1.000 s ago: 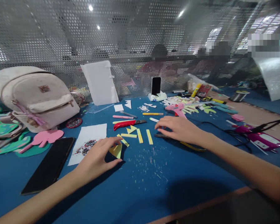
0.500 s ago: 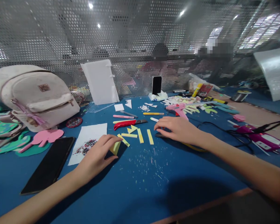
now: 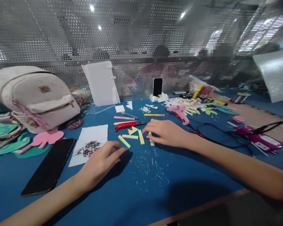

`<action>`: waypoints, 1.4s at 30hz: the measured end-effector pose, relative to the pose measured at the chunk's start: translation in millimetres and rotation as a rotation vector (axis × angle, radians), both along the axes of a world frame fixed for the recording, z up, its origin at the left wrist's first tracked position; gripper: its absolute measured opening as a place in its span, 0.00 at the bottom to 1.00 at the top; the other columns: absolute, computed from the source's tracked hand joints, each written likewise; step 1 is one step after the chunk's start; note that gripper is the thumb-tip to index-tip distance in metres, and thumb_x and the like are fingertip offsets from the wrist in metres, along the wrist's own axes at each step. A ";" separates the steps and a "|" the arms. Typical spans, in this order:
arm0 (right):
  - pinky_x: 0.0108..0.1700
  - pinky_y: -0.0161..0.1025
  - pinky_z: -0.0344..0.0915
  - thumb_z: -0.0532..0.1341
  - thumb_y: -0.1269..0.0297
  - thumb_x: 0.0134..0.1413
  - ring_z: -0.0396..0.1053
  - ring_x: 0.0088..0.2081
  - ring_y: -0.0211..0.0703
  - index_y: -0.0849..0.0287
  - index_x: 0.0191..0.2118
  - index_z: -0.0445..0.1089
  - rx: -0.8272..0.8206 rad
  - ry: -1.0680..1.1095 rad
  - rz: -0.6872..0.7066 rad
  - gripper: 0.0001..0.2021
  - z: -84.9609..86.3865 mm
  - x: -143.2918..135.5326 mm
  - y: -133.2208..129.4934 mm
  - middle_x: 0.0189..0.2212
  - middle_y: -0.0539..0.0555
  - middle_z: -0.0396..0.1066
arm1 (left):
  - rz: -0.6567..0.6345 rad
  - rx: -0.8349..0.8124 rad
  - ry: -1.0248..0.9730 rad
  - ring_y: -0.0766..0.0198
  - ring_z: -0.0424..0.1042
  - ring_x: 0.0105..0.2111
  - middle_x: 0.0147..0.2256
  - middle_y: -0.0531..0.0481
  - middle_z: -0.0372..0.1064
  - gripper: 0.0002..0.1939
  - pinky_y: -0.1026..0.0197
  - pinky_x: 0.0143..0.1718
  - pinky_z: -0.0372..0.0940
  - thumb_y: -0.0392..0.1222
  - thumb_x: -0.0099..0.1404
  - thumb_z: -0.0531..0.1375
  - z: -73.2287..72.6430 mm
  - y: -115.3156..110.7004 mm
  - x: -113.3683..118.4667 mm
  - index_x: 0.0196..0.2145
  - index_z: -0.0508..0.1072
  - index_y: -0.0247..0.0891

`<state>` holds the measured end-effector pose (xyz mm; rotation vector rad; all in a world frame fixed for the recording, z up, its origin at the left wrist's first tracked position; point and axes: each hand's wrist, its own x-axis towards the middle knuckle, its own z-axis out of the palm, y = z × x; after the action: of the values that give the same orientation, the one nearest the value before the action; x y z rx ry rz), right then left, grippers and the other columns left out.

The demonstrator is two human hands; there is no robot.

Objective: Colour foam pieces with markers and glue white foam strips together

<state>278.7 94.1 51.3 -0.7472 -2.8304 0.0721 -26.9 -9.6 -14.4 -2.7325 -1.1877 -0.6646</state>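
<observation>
My left hand (image 3: 103,163) hovers beside the white paper with its fingers curled in. A yellow piece seen in it earlier is out of sight; what the fingers hold, if anything, is hidden. My right hand (image 3: 166,133) reaches over a pale yellow foam strip (image 3: 152,142), covering part of it; its thumb and fingertips are apart. Just left of those fingertips lies another yellow strip (image 3: 141,137). More strips (image 3: 124,141) and a small yellow triangle (image 3: 133,130) lie between the hands. Behind them rests a red utility knife (image 3: 126,126), blade out.
White paper (image 3: 100,130) bears beads beside a black phone (image 3: 49,166). A backpack (image 3: 35,94) stands left. A pink glue gun (image 3: 180,113), foam scraps (image 3: 186,105), black cable (image 3: 217,146) and magenta device (image 3: 261,138) lie right. Markers (image 3: 154,115) and an upright phone (image 3: 157,87) are behind.
My right hand has moved left over the yellow strip, exposing the glue gun handle. My left hand has turned and shifted slightly right and down; the yellow piece in it has gone from sight.
</observation>
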 end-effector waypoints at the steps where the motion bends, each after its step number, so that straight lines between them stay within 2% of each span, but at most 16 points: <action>1: 0.47 0.45 0.67 0.60 0.60 0.66 0.71 0.51 0.52 0.57 0.52 0.73 -0.001 -0.005 0.037 0.13 -0.5 -9.5 1.0 0.48 0.58 0.76 | -0.004 0.009 0.006 0.57 0.70 0.42 0.50 0.42 0.64 0.21 0.57 0.40 0.69 0.35 0.76 0.49 -0.9 1.1 0.9 0.63 0.60 0.47; 4: 0.59 0.49 0.64 0.66 0.57 0.61 0.64 0.60 0.53 0.59 0.63 0.64 -0.030 -0.019 0.223 0.27 -3.7 -40.1 9.5 0.60 0.61 0.68 | -0.022 0.038 0.014 0.55 0.71 0.45 0.52 0.41 0.65 0.21 0.56 0.42 0.69 0.36 0.76 0.49 -2.3 4.1 3.7 0.64 0.58 0.46; 7: 0.64 0.51 0.59 0.69 0.56 0.57 0.60 0.65 0.57 0.64 0.67 0.57 -0.099 -0.077 0.292 0.38 -10.6 -65.7 23.5 0.65 0.65 0.61 | -0.043 0.060 0.013 0.53 0.70 0.46 0.52 0.40 0.66 0.21 0.54 0.42 0.70 0.35 0.76 0.49 -1.1 4.4 6.0 0.64 0.59 0.43; 9: 0.65 0.51 0.58 0.70 0.55 0.56 0.59 0.65 0.57 0.66 0.67 0.57 -0.135 -0.092 0.331 0.39 -16.9 -77.0 32.2 0.66 0.66 0.61 | -0.059 0.062 0.008 0.52 0.70 0.47 0.52 0.39 0.67 0.21 0.53 0.42 0.70 0.34 0.76 0.49 0.2 3.0 6.2 0.64 0.60 0.41; 12: 0.64 0.47 0.60 0.68 0.58 0.58 0.62 0.64 0.54 0.65 0.66 0.58 -0.160 -0.049 0.381 0.35 -24.9 -85.2 39.0 0.64 0.64 0.63 | -0.094 0.039 0.000 0.54 0.69 0.49 0.55 0.39 0.68 0.22 0.52 0.46 0.69 0.33 0.76 0.50 1.0 1.3 3.5 0.65 0.59 0.39; 15: 0.63 0.46 0.60 0.68 0.59 0.59 0.63 0.62 0.53 0.64 0.65 0.59 -0.125 -0.016 0.385 0.33 -24.4 -85.8 35.5 0.63 0.64 0.64 | -0.123 0.004 -0.012 0.56 0.69 0.50 0.57 0.41 0.68 0.23 0.53 0.50 0.68 0.32 0.76 0.51 -0.8 2.6 -0.8 0.66 0.59 0.40; 19: 0.61 0.50 0.61 0.69 0.57 0.58 0.64 0.61 0.56 0.66 0.66 0.57 -0.019 -0.095 0.314 0.36 -5.8 -81.3 15.5 0.62 0.66 0.65 | -0.139 -0.037 -0.029 0.57 0.69 0.51 0.57 0.43 0.69 0.23 0.54 0.50 0.69 0.32 0.76 0.52 -3.3 4.7 -2.9 0.66 0.60 0.40; 23: 0.52 0.50 0.64 0.72 0.51 0.53 0.70 0.52 0.58 0.66 0.69 0.55 0.102 -0.295 0.232 0.44 16.5 -77.6 -11.6 0.48 0.63 0.75 | -0.148 -0.048 -0.048 0.58 0.71 0.52 0.56 0.44 0.71 0.21 0.54 0.52 0.69 0.34 0.77 0.52 -1.6 -0.9 0.0 0.65 0.61 0.40; 26: 0.49 0.48 0.64 0.74 0.50 0.48 0.71 0.50 0.60 0.68 0.69 0.54 0.164 -0.417 0.194 0.49 22.1 -78.5 -25.5 0.46 0.64 0.76 | -0.140 -0.052 -0.065 0.57 0.71 0.53 0.56 0.44 0.72 0.20 0.52 0.54 0.69 0.35 0.77 0.53 -1.3 -7.7 0.0 0.63 0.62 0.41; 29: 0.48 0.48 0.63 0.74 0.49 0.48 0.72 0.50 0.61 0.68 0.69 0.55 0.148 -0.438 0.215 0.49 17.8 -82.0 -29.4 0.47 0.65 0.76 | -0.117 -0.092 -0.080 0.57 0.72 0.54 0.58 0.44 0.70 0.21 0.54 0.52 0.71 0.36 0.76 0.53 -4.3 -13.1 -4.4 0.64 0.61 0.44; 32: 0.47 0.48 0.63 0.71 0.45 0.51 0.72 0.50 0.60 0.67 0.69 0.56 0.084 -0.353 0.272 0.47 9.0 -84.3 -26.9 0.46 0.64 0.76 | -0.083 -0.146 -0.100 0.57 0.72 0.56 0.60 0.43 0.66 0.23 0.55 0.53 0.71 0.37 0.77 0.53 -7.4 -16.9 -10.6 0.66 0.58 0.47; 37: 0.53 0.48 0.65 0.68 0.44 0.55 0.69 0.56 0.59 0.64 0.70 0.54 -0.077 -0.187 0.284 0.45 -4.3 -75.3 -23.5 0.56 0.66 0.70 | -0.034 -0.227 -0.120 0.56 0.70 0.59 0.62 0.46 0.64 0.24 0.56 0.56 0.70 0.42 0.75 0.55 -4.7 -24.8 -17.7 0.66 0.57 0.52; 42: 0.59 0.52 0.64 0.68 0.52 0.58 0.64 0.62 0.60 0.63 0.70 0.54 -0.196 -0.126 0.226 0.41 -11.5 -62.2 -24.9 0.63 0.66 0.64 | 0.061 -0.277 -0.135 0.50 0.67 0.60 0.62 0.45 0.64 0.30 0.47 0.58 0.67 0.48 0.71 0.61 -3.1 -29.9 -18.8 0.67 0.55 0.53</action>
<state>216.4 69.3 39.8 -0.4797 -3.0491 0.3542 -45.7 -39.6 -17.6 -2.8962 -1.4902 -0.7383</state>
